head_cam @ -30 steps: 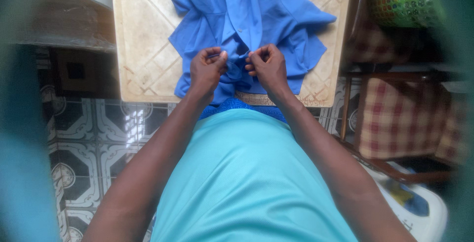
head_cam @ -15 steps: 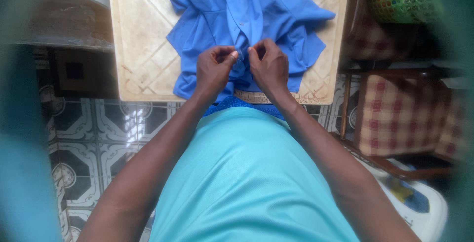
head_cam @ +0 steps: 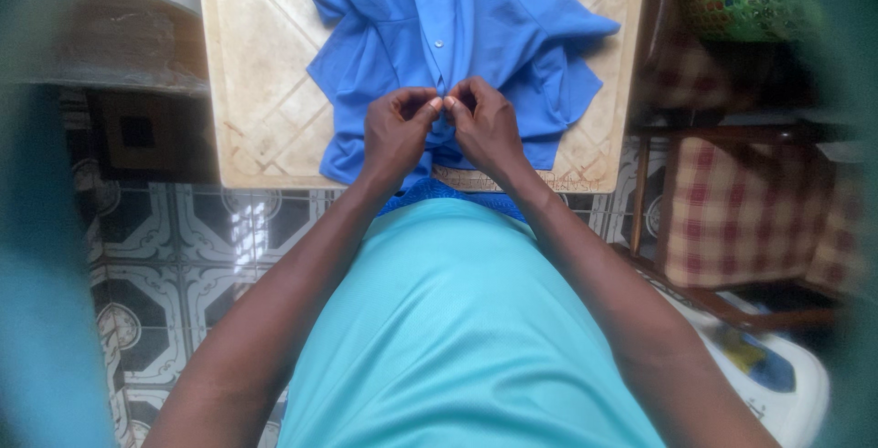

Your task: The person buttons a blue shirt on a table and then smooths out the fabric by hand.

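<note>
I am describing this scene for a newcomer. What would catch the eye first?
First, the blue shirt spread on the cream table at the top centre. Over its lower middle, the left hand and right hand meet fingertip to fingertip, pinching the button strip. To the right stands a chair with checked cushions, above a black-and-white patterned floor.
</note>
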